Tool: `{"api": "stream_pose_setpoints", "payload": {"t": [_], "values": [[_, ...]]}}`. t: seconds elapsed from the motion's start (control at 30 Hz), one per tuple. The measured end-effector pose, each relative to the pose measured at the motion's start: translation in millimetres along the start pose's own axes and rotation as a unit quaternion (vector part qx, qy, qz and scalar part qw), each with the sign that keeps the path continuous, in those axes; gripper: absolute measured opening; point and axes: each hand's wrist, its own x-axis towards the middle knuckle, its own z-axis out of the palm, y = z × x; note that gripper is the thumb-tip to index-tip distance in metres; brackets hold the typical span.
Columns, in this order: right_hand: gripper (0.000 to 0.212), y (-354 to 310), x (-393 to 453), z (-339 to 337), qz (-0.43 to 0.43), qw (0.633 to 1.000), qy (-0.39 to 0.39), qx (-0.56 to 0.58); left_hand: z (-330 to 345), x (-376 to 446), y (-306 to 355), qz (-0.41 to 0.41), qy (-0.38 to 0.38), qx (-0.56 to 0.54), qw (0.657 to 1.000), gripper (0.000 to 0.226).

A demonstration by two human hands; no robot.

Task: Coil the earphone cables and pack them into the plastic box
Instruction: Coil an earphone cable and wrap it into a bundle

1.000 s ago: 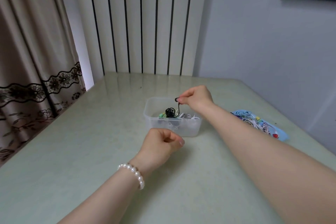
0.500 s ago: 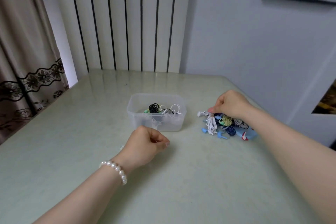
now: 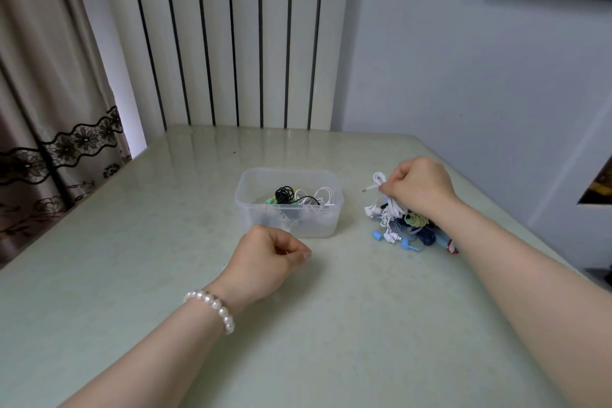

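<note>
My right hand [image 3: 418, 188] is curled round a white earphone cable [image 3: 381, 182], pinching it above the pile of earphones [image 3: 405, 225] at the right of the table [image 3: 132, 242]. The cable's plug end sticks out to the left of my fingers, toward the plastic box [image 3: 288, 202], and the rest of it hangs down from my grip into the pile, so its long axis runs roughly top to bottom. The earbuds dangle at the pile's left side.

My left hand [image 3: 268, 262] rests on the table just near of the box, fingers curled in; whether it holds anything I cannot tell. A pearl bracelet [image 3: 212, 306] sits on that wrist.

The box stands open near the middle of the table, its long side running left to right, with black, white and green coiled earphones [image 3: 298, 197] lying inside. A bare strip of table lies between the box's right wall and the pile. The pile sits close to the table's right edge, with the wall beyond it. The near half of the table is open surface between my forearms, and there is more room far of the box up to the striped wall panel [image 3: 231, 36]. A curtain [image 3: 43, 93] hangs off the left edge.
</note>
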Motion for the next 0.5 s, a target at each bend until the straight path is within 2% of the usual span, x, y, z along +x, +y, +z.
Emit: {"api": "stream_pose_setpoints", "payload": {"t": [0.1, 0.17, 0.2, 0.27, 0.37, 0.5], "values": [[0.012, -16, -5, -15, 0.027, 0.986, -0.028, 0.164, 0, -1, 2, 0.008, 0.018, -0.025, 1.000, 0.020], [0.009, -28, -14, -24, 0.020, 0.963, -0.091, 0.253, 1, -1, 4, 0.013, 0.031, -0.060, 0.998, 0.020], [0.007, -33, -19, -26, 0.017, 0.945, -0.135, 0.298, 1, -2, 5, 0.014, 0.037, -0.090, 0.995, 0.019], [0.016, -40, -29, -27, 0.012, 0.897, -0.232, 0.375, 1, -3, 9, 0.011, 0.046, -0.154, 0.987, 0.016], [0.024, -46, -45, -21, -0.009, 0.832, -0.358, 0.423, -2, -3, 15, -0.009, 0.038, -0.240, 0.970, 0.012], [0.020, -44, -59, -11, -0.023, 0.764, -0.438, 0.473, -4, -4, 19, -0.074, -0.023, -0.343, 0.936, 0.024]]}}
